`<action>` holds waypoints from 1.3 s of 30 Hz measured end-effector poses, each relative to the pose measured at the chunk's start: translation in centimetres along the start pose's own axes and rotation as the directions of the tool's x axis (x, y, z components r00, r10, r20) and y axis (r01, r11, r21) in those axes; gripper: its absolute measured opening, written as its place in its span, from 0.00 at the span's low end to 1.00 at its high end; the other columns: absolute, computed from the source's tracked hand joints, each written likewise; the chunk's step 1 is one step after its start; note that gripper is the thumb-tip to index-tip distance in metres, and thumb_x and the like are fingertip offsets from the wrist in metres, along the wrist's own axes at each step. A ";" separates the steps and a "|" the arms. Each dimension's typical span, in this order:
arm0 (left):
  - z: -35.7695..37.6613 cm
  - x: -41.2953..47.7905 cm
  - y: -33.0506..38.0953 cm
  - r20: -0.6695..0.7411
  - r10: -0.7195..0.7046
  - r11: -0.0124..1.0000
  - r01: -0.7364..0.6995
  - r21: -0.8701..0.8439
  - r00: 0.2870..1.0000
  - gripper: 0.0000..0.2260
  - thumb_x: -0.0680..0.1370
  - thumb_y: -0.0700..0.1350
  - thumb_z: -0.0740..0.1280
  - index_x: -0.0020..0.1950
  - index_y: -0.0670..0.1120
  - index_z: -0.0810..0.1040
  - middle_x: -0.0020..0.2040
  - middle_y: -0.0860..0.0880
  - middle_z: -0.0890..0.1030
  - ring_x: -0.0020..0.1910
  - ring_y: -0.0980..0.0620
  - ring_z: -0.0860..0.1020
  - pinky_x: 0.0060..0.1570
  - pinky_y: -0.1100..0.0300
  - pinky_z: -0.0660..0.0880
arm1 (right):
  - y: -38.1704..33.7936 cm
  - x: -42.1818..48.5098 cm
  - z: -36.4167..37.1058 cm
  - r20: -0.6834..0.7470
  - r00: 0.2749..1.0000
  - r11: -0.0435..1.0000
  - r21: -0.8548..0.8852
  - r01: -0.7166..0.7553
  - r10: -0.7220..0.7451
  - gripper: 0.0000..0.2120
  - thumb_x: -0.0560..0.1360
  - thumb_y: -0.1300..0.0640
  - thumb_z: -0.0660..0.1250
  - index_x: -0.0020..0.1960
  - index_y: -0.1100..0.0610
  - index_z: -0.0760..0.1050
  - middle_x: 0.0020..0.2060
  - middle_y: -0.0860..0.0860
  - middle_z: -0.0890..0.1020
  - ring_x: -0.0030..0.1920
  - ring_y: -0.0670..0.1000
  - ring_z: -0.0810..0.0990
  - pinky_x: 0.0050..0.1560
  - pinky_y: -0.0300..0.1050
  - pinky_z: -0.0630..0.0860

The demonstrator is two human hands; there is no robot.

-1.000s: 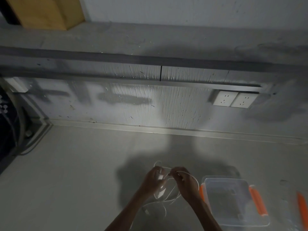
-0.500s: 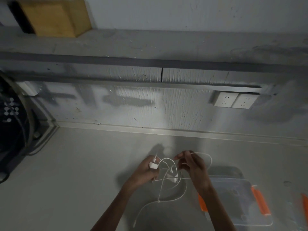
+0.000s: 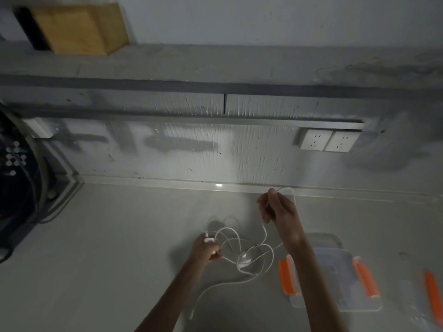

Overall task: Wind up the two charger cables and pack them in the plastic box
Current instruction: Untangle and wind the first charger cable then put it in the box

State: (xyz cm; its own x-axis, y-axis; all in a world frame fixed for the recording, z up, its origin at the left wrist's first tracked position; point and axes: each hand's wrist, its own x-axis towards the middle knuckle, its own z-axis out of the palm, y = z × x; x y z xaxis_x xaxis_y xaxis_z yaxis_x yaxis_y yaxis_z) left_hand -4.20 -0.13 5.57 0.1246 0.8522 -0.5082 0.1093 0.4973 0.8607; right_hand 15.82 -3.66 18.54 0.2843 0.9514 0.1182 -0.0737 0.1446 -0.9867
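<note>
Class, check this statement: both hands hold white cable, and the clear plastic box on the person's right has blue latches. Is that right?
Not quite. The head view shows the plastic box with orange latches, not blue. The rest stands: the left hand and right hand both hold white cable, and the box lies on the person's right.

white cables [image 3: 242, 257], orange-clipped clear box [image 3: 335, 281]

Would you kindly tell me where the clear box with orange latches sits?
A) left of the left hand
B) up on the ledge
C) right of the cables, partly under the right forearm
C: the plastic box lies right of the white cables, its left part hidden behind the right forearm.
</note>
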 end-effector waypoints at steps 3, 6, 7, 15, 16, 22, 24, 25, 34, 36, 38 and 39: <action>-1.5 -2.5 4.2 0.111 0.112 0.961 -0.079 -0.265 0.987 0.09 0.68 0.31 0.67 0.39 0.45 0.75 0.30 0.48 0.79 0.28 0.52 0.78 0.33 0.59 0.78 | 2.9 -0.8 -1.2 -0.036 0.997 0.993 -0.098 -0.071 0.068 0.20 0.82 0.57 0.55 0.38 0.61 0.79 0.26 0.53 0.74 0.26 0.50 0.68 0.28 0.38 0.66; -2.3 -5.7 10.6 0.304 0.357 0.921 -0.279 -0.271 0.883 0.08 0.69 0.33 0.68 0.41 0.45 0.76 0.36 0.44 0.78 0.32 0.48 0.78 0.32 0.57 0.76 | 5.6 -1.5 -2.9 -0.193 0.960 0.979 0.038 -0.198 0.202 0.18 0.82 0.56 0.55 0.41 0.61 0.79 0.30 0.54 0.75 0.27 0.50 0.70 0.28 0.39 0.67; -2.3 -6.8 12.5 0.349 0.413 0.903 -0.328 -0.278 0.841 0.08 0.70 0.32 0.68 0.43 0.44 0.75 0.37 0.43 0.76 0.32 0.47 0.77 0.31 0.56 0.75 | 6.3 -1.4 -3.6 -0.230 0.940 0.967 0.100 -0.234 0.252 0.17 0.82 0.55 0.56 0.44 0.61 0.79 0.32 0.55 0.76 0.27 0.49 0.72 0.29 0.39 0.68; -2.7 -15.3 24.4 0.504 0.688 0.719 -0.392 -0.574 0.523 0.08 0.72 0.33 0.69 0.45 0.43 0.73 0.39 0.46 0.76 0.35 0.49 0.80 0.32 0.60 0.78 | 8.2 -4.2 -4.4 -0.015 0.697 0.685 -0.175 -0.707 0.717 0.28 0.80 0.42 0.55 0.41 0.62 0.83 0.31 0.55 0.86 0.24 0.50 0.81 0.23 0.36 0.73; -2.7 -16.1 26.0 0.484 0.719 0.688 -0.415 -0.595 0.499 0.07 0.72 0.34 0.69 0.45 0.43 0.74 0.40 0.46 0.77 0.36 0.50 0.80 0.33 0.60 0.79 | 7.2 -5.0 -4.3 -0.032 0.745 0.692 -0.348 -0.633 0.666 0.29 0.80 0.43 0.55 0.36 0.61 0.83 0.29 0.55 0.85 0.23 0.50 0.80 0.23 0.37 0.72; -1.7 -19.7 33.0 0.390 0.786 0.615 -0.545 -0.570 0.479 0.08 0.76 0.31 0.61 0.45 0.44 0.73 0.38 0.48 0.77 0.35 0.53 0.80 0.33 0.64 0.78 | 1.0 -6.7 -0.7 0.280 0.947 0.873 -0.488 -0.003 0.160 0.22 0.74 0.53 0.70 0.67 0.42 0.70 0.61 0.40 0.77 0.53 0.36 0.80 0.56 0.43 0.78; -1.0 -20.7 34.2 0.413 0.779 0.625 -0.520 -0.583 0.472 0.08 0.77 0.33 0.61 0.45 0.45 0.73 0.39 0.48 0.76 0.35 0.55 0.80 0.33 0.65 0.77 | -0.2 -6.5 3.0 0.481 0.854 0.963 -0.258 -0.080 0.200 0.28 0.75 0.58 0.69 0.71 0.45 0.65 0.65 0.37 0.74 0.58 0.34 0.77 0.59 0.37 0.75; -0.8 -21.2 34.5 0.420 0.775 0.628 -0.499 -0.597 0.473 0.08 0.77 0.33 0.60 0.45 0.45 0.74 0.39 0.49 0.76 0.35 0.55 0.80 0.33 0.65 0.77 | 0.1 -6.5 4.6 0.515 0.838 0.970 -0.236 -0.062 0.179 0.25 0.75 0.60 0.69 0.69 0.43 0.68 0.60 0.36 0.77 0.56 0.34 0.77 0.55 0.33 0.74; -2.3 -23.4 32.5 0.362 0.760 0.641 -0.529 -0.556 0.540 0.06 0.73 0.35 0.64 0.43 0.45 0.77 0.37 0.48 0.77 0.32 0.54 0.78 0.29 0.65 0.75 | -0.3 -4.6 6.0 0.502 0.850 0.768 0.478 -0.427 0.160 0.35 0.63 0.60 0.76 0.68 0.50 0.70 0.63 0.55 0.76 0.43 0.54 0.77 0.40 0.47 0.71; -3.5 -23.1 31.4 0.335 0.748 0.662 -0.601 -0.448 0.573 0.05 0.73 0.35 0.65 0.44 0.44 0.75 0.37 0.45 0.75 0.30 0.53 0.76 0.27 0.64 0.74 | -2.4 -3.8 4.9 0.538 0.838 0.472 0.718 -0.512 0.090 0.33 0.65 0.57 0.77 0.69 0.52 0.70 0.62 0.57 0.77 0.42 0.51 0.77 0.38 0.43 0.73; -4.8 -22.0 30.2 0.300 0.731 0.682 -0.654 -0.327 0.612 0.05 0.73 0.34 0.67 0.44 0.43 0.74 0.36 0.43 0.73 0.29 0.50 0.73 0.26 0.62 0.71 | -4.1 -2.5 4.2 0.468 0.879 0.316 0.824 -0.470 0.085 0.18 0.69 0.59 0.74 0.58 0.57 0.77 0.49 0.54 0.82 0.37 0.47 0.78 0.34 0.37 0.76; -5.4 -21.2 29.4 0.274 0.719 0.695 -0.671 -0.260 0.638 0.06 0.72 0.34 0.68 0.44 0.43 0.74 0.35 0.43 0.73 0.28 0.48 0.72 0.26 0.60 0.71 | -4.6 -1.8 4.1 0.443 0.887 0.297 0.836 -0.461 0.131 0.07 0.73 0.60 0.69 0.51 0.57 0.78 0.42 0.53 0.82 0.35 0.46 0.79 0.32 0.36 0.77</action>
State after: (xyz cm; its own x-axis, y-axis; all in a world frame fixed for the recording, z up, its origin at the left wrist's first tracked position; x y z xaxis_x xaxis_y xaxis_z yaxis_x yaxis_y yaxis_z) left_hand -8.96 -2.75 41.81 0.4287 0.8570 0.2860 -0.2642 -0.1838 0.9468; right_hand 11.76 -4.91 23.31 -0.1805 0.9833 0.0248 -0.9522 -0.1684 -0.2547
